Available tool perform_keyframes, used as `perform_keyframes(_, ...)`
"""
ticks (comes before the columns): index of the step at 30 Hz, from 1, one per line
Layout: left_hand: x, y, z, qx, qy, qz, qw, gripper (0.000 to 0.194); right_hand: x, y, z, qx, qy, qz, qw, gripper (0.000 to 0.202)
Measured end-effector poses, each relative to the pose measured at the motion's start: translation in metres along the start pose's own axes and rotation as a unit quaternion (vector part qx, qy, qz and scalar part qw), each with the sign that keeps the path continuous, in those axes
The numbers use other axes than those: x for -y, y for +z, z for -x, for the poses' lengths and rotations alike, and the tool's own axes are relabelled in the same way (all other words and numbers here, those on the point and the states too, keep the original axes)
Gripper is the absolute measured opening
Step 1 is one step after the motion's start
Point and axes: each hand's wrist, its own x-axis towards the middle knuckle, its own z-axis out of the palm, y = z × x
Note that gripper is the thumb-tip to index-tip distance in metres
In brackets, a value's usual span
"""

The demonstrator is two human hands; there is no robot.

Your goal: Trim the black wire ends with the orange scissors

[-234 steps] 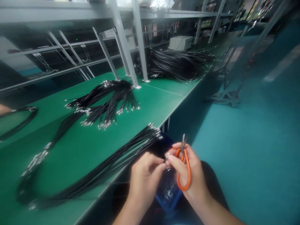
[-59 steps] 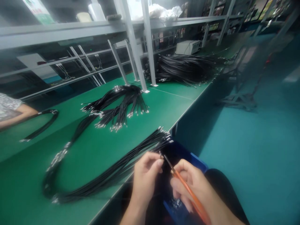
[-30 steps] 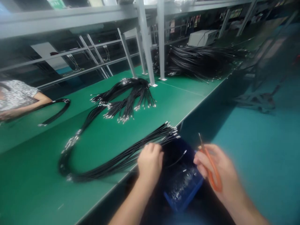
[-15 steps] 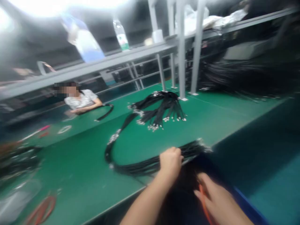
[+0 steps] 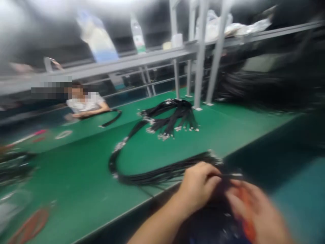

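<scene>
Black cables (image 5: 154,176) with pale connector ends curve across the green table to its front edge. My left hand (image 5: 201,184) is closed beside their near end, its thumb and fingers pinching a thin dark cable whose white tip (image 5: 236,175) points right. My right hand (image 5: 256,206), blurred, is wrapped round an orange-handled tool (image 5: 247,206) to the right of that tip. The tool's working end cannot be made out. Below the hands lies something dark with small pale bits, too blurred to tell.
A fanned black cable bunch (image 5: 175,117) lies mid-table near metal posts (image 5: 200,67). Across the table a person (image 5: 87,101) handles a black cable. Orange-red loops (image 5: 33,223) lie front left. A shelf (image 5: 152,57) above carries a bottle (image 5: 137,35) and bags.
My left hand has moved right, off the cable bundle, and now pinches one thin cable. My right hand has risen with the orange tool, closer to the left. The view has shifted slightly.
</scene>
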Motion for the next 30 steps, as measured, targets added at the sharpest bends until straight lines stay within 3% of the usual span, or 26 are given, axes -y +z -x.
perform_keyframes(5, -0.004, 0.003, 0.007, -0.024, -0.037, 0.102, 0.994, 0.01, 0.009, 0.023, 0.007, -0.061, 0.037, -0.187, 0.98, 0.033)
perform_keyframes(12, 0.002, 0.011, 0.016, 0.009, -0.057, 0.141, 0.988, 0.012, 0.029, 0.024, 0.004, -0.073, -0.017, -0.261, 0.963, 0.037)
perform_keyframes(24, -0.002, 0.018, 0.02, 0.004, -0.032, 0.046, 0.998, 0.012, 0.025, 0.024, 0.0, -0.105, -0.043, -0.21, 0.971, 0.028)
perform_keyframes(30, -0.001, 0.016, 0.023, 0.006, -0.036, 0.05, 0.998, 0.013, 0.026, 0.023, -0.002, -0.073, -0.033, -0.22, 0.972, 0.029)
